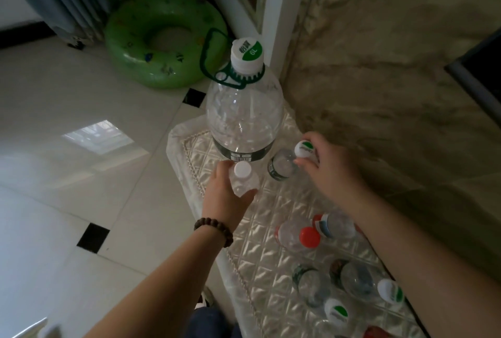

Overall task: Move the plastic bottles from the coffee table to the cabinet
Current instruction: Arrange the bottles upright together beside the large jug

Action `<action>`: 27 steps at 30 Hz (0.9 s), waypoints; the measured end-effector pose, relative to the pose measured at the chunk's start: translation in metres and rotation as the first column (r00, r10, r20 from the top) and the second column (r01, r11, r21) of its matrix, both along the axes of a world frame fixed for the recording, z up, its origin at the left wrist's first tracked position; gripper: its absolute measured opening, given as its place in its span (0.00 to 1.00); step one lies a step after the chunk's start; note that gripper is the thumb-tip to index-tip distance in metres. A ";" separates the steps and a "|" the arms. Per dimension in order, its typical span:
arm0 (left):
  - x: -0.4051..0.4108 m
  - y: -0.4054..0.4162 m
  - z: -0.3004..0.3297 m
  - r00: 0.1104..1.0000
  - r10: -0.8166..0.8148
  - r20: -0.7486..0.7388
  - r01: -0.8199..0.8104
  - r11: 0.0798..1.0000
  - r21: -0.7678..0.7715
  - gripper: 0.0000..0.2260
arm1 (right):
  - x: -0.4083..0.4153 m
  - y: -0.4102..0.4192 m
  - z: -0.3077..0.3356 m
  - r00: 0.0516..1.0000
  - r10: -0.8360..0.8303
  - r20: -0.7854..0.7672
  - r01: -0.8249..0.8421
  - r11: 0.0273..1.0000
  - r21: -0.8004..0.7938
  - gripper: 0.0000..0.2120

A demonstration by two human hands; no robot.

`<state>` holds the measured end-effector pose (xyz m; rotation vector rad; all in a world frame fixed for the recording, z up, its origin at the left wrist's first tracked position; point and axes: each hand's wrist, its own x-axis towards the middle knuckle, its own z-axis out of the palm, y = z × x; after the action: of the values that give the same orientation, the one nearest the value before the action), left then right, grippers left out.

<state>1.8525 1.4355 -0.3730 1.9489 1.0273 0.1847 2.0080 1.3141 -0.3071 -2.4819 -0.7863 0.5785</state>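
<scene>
Placing step: beside the 6L jug (243,110), your left hand (227,196) grips a small white-capped bottle (243,179). Your right hand (329,165) pinches the green-labelled bottle (284,165) by its cap. Next, likely release both upright.

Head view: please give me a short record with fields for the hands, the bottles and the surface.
left hand: left hand grips a small white-capped bottle
right hand: right hand pinches the cap of a green-labelled bottle
largest item: big clear jug, upright, white and green cap
other bottles: two red-capped bottles and more near the lower edge
surface: quilted shiny cover
floor: green swim ring
</scene>
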 end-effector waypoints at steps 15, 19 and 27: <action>0.034 -0.006 -0.016 0.996 0.020 0.092 -0.014 0.998 -0.063 0.29 | 0.015 0.031 -0.026 0.995 0.099 -0.031 -0.101 0.992 -0.076 0.17; 0.031 -0.009 -0.018 0.999 0.010 0.041 -0.009 1.000 -0.028 0.34 | 0.017 0.028 -0.030 0.995 0.093 -0.046 -0.096 0.993 -0.067 0.25; -0.008 -0.032 0.011 0.989 0.076 0.128 -0.083 0.995 0.049 0.28 | 0.008 -0.017 0.000 0.996 0.000 -0.084 0.003 0.999 0.038 0.32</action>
<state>1.8445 1.4034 -0.3621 1.9201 1.0268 0.3795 2.0159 1.2973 -0.3076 -2.4066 -0.7564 0.6568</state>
